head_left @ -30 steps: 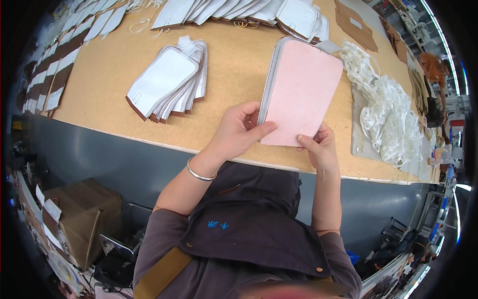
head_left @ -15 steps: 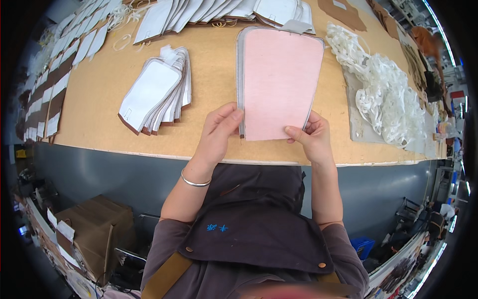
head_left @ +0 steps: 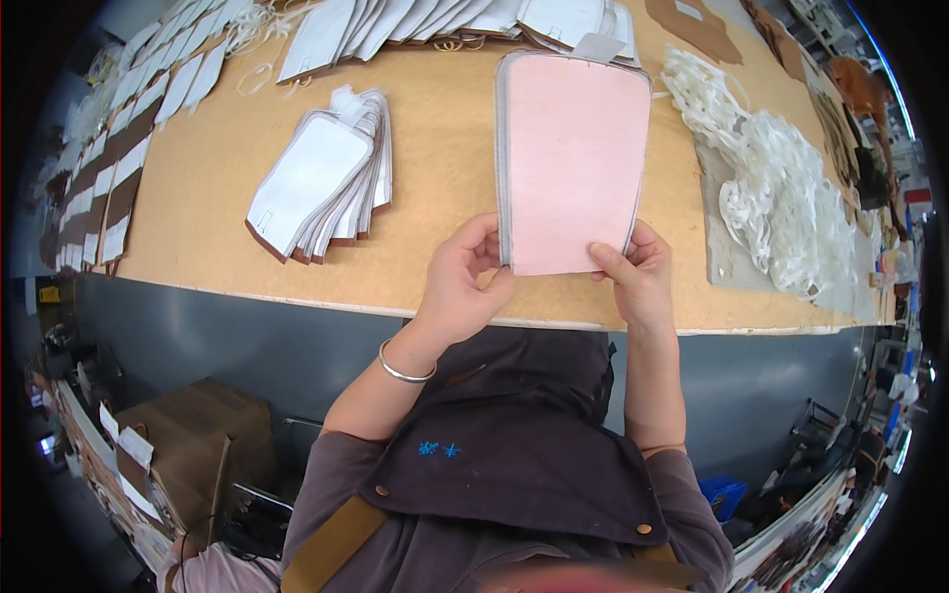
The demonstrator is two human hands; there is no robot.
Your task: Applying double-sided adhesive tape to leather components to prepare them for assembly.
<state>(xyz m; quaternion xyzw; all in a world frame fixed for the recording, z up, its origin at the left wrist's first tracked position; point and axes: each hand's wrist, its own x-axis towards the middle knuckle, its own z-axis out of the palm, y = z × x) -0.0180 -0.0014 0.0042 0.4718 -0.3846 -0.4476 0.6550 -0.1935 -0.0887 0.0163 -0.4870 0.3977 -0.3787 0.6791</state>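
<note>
In front of me, over the table's near part, I hold up a tapered pink panel stack [head_left: 575, 163]. Its top sheet is pale pink with rounded upper corners, and grey layers show along its left side. A small pale tab [head_left: 599, 46] sticks out at its top edge. My left hand [head_left: 467, 275] is closed at the lower left corner, its thumb by the bottom edge and its fingers partly behind. At the lower right, my right hand [head_left: 638, 277] pinches the stack, thumb on the pink face. Left of it lies a fanned bundle of white-faced panels [head_left: 314, 173] with brown edges.
More white panels [head_left: 415, 18] lie overlapped along the table's far side. Tangled white tape [head_left: 776, 198] is heaped on a grey sheet at the right. Brown-and-white pieces [head_left: 104, 188] line the left edge. A large brown bag [head_left: 203, 445] stands on the floor at the lower left.
The pink stack and both hands have shifted slightly right in the picture. My left thumb has moved from the side edge down to the bottom corner. A person's pale clothing now shows at lower left.
</note>
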